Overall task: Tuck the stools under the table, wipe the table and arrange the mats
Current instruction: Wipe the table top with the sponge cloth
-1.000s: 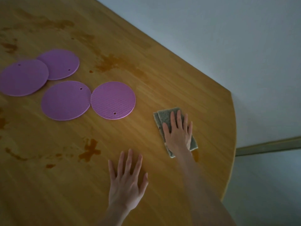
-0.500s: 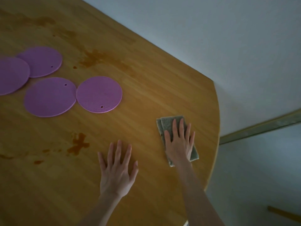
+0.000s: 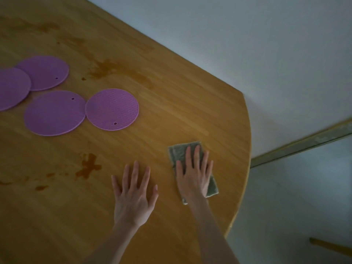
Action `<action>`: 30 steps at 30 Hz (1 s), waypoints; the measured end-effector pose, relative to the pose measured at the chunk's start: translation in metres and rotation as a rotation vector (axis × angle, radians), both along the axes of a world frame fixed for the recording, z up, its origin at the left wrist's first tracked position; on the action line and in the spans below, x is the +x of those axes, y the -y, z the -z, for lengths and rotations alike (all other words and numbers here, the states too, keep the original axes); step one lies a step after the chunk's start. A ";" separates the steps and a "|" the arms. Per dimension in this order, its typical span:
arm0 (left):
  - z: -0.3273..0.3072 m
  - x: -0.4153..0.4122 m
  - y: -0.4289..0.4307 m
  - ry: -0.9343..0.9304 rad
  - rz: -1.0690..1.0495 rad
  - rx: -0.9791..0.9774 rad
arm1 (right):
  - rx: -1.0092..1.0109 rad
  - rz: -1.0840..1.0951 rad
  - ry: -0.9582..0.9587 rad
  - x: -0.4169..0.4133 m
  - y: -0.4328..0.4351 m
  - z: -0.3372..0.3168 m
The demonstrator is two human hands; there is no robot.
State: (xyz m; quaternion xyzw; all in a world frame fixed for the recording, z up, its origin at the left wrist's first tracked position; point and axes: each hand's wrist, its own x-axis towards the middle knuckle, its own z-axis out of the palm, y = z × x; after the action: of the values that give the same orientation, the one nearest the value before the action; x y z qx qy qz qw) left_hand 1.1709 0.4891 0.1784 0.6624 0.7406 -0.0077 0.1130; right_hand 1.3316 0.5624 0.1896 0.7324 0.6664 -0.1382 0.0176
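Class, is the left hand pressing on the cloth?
No, the left hand lies flat on the bare table; the right hand presses the cloth.

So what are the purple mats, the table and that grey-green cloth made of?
Purple mats: probably silicone or soft rubber, matt, with fine honeycomb texture. Table: wood, joined strips with visible grain, slight sheen, brown stains. Cloth: folded, fuzzy-looking, grey-green; likely microfibre or a scouring pad, hard to tell.
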 end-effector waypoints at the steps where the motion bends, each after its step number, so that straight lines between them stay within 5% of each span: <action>1: 0.000 0.000 0.000 0.000 -0.002 -0.002 | -0.002 -0.032 -0.001 -0.007 -0.001 0.001; 19: -0.010 -0.008 0.006 0.147 0.083 0.097 | -0.026 0.029 -0.018 -0.019 -0.002 -0.004; 30: -0.012 -0.171 0.091 0.087 0.040 0.037 | -0.003 -0.090 -0.078 -0.180 0.044 -0.004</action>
State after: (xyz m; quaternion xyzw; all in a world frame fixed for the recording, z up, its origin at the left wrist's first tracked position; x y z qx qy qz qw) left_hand 1.0000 0.3979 0.1904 0.6786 0.7217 0.0324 0.1328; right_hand 1.1512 0.5188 0.1940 0.6959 0.6986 -0.1667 -0.0013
